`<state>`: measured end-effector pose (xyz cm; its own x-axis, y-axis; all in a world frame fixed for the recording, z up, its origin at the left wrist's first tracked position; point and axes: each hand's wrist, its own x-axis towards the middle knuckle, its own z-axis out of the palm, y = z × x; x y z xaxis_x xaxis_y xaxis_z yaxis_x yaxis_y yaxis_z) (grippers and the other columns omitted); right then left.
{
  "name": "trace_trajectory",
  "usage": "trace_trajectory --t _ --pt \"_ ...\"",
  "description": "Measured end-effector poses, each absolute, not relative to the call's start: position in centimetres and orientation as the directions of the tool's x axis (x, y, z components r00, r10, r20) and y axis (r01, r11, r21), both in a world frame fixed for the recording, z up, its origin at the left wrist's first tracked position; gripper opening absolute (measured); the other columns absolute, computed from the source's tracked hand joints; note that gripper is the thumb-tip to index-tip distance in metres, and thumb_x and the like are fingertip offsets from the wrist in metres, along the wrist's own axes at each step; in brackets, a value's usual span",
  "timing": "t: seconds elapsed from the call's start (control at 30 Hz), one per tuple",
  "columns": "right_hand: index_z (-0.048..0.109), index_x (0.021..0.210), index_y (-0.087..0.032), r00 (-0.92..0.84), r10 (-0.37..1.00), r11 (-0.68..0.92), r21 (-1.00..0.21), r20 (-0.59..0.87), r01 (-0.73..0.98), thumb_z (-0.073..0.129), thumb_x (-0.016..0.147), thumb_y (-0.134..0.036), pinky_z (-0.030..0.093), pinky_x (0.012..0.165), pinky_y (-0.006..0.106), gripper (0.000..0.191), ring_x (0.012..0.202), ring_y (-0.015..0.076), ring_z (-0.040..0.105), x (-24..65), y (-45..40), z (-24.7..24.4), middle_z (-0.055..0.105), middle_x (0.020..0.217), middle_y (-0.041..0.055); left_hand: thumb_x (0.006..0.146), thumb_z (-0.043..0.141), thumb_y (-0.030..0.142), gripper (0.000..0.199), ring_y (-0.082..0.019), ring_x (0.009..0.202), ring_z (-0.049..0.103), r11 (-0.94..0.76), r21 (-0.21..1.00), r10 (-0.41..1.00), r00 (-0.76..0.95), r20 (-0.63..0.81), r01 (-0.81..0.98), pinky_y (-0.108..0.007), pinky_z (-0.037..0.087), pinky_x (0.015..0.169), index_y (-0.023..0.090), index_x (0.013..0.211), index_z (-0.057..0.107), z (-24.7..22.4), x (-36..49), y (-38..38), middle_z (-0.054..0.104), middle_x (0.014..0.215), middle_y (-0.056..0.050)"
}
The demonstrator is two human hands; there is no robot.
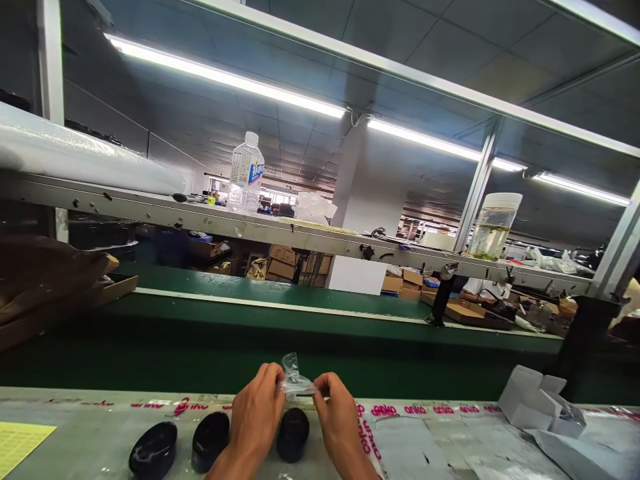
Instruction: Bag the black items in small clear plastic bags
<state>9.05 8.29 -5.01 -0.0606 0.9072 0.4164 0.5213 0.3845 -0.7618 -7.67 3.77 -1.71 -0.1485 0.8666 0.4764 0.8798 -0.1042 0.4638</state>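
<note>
Nearest us, a black cylindrical piece (pixel 293 437) stands on the workbench (pixel 405 450) between our hands. Two more black cylinders (pixel 157 450) crowd the left side, the closer one right beside our left hand (pixel 257 410), with a yellow sheet (pixel 23 443) beyond them at the left. Our left hand has thumb and fingers closed on a clear plastic bag (pixel 294 383); our right hand (pixel 340 417) pinches its right end. To the right we have wider room, up to an open white box (pixel 533 403). Pink-lettered tape (pixel 415 410) marks the bench's far edge. Farther, a green conveyor belt (pixel 200 333) runs across; past it, a shelf (pixel 145 212) carries a plastic bottle (pixel 246 177) and, right, a lidded jar (pixel 493 233).
</note>
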Motion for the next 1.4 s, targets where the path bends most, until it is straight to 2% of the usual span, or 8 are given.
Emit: trace_trajectory --t 0.17,0.3,0.5,0.7,0.87,0.97,1.2,1.4 --pt "0.060 0.074 -0.021 -0.094 0.922 0.338 -0.665 0.375 0.666 0.058 0.077 -0.004 0.033 0.060 0.026 0.017 0.064 0.0184 0.060 8.8 9.0 -7.6 0.066 0.072 0.0006 0.083 0.033 -0.006 0.040 -0.028 0.090 0.068 -0.057 0.169 0.898 -0.024 0.439 0.984 -0.047 0.047 0.092 0.015 0.093 0.065 -3.6 -7.4 3.9 0.070 0.093 -0.010" --pt "0.064 0.074 -0.020 -0.170 0.915 0.374 -0.616 0.365 0.693 0.059 0.080 -0.003 0.036 0.060 0.023 0.018 0.066 0.0169 0.065 9.1 8.4 -8.1 0.070 0.071 -0.0001 0.081 0.036 -0.007 0.042 -0.025 0.090 0.070 -0.110 0.043 0.904 0.082 0.420 0.993 -0.057 0.038 0.109 0.017 0.094 0.067 -4.7 -7.7 3.8 0.072 0.088 -0.006" --pt "0.066 0.080 -0.021 -0.254 0.862 0.469 -0.502 0.438 0.727 0.058 0.083 -0.005 0.038 0.059 0.022 0.018 0.062 0.0156 0.067 10.6 7.2 -9.1 0.071 0.069 -0.0020 0.085 0.036 -0.008 0.037 -0.017 0.081 0.066 -0.261 -0.002 0.803 0.218 0.555 0.965 -0.056 0.029 0.118 0.021 0.084 0.059 -6.8 -7.9 2.4 0.065 0.078 0.001" --pt "0.063 0.083 -0.021 -0.454 0.666 0.668 -0.203 0.592 0.716 0.058 0.064 0.010 0.040 0.068 0.024 0.037 0.080 0.0186 0.067 11.6 7.4 -11.8 0.072 0.087 -0.0016 0.090 0.032 -0.007 0.039 -0.016 0.099 0.063 -0.424 -0.082 0.621 0.355 0.699 0.902 -0.051 0.019 0.123 0.021 0.081 0.058 -8.9 -8.9 2.6 0.066 0.084 0.002" --pt "0.061 0.088 -0.022 -0.632 0.495 0.755 0.065 0.596 0.653 0.065 0.073 0.003 0.041 0.063 0.027 0.030 0.079 0.0194 0.065 12.5 8.2 -13.2 0.072 0.101 -0.0007 0.096 0.037 0.006 0.033 -0.017 0.100 0.064 -0.510 -0.218 0.487 0.488 0.724 0.832 -0.048 0.010 0.126 0.021 0.078 0.061 -10.3 -10.2 3.3 0.068 0.088 0.001" --pt "0.062 0.085 -0.021 -0.685 0.477 0.743 0.163 0.551 0.649 0.070 0.078 -0.005 0.040 0.057 0.029 0.019 0.075 0.0213 0.064 12.2 8.5 -13.6 0.073 0.094 0.0013 0.094 0.041 0.008 0.030 -0.019 0.103 0.064 -0.495 -0.280 0.492 0.531 0.689 0.822 -0.049 0.006 0.127 0.022 0.079 0.063 -11.0 -10.3 3.3 0.070 0.090 0.000" --pt "0.070 0.075 -0.018 -0.679 0.601 0.674 0.190 0.421 0.714 0.074 0.075 -0.008 0.034 0.050 0.032 0.010 0.073 0.0253 0.065 9.5 8.9 -12.2 0.072 0.071 0.0067 0.079 0.046 -0.005 0.032 -0.017 0.091 0.067 -0.487 -0.120 0.628 0.443 0.639 0.865 -0.043 0.023 0.124 0.023 0.072 0.059 -11.1 -9.0 4.2 0.065 0.068 0.003" --pt "0.074 0.090 -0.015 -0.564 0.737 0.582 0.074 0.372 0.810 0.069 0.078 -0.007 0.044 0.063 0.033 0.015 0.090 0.0298 0.067 9.8 8.7 -9.4 0.074 0.094 0.0122 0.080 0.045 -0.001 0.030 -0.021 0.087 0.068 -0.437 0.056 0.831 0.379 0.407 0.898 -0.054 0.040 0.113 0.022 0.080 0.063 -9.5 -8.1 5.3 0.071 0.081 -0.001"
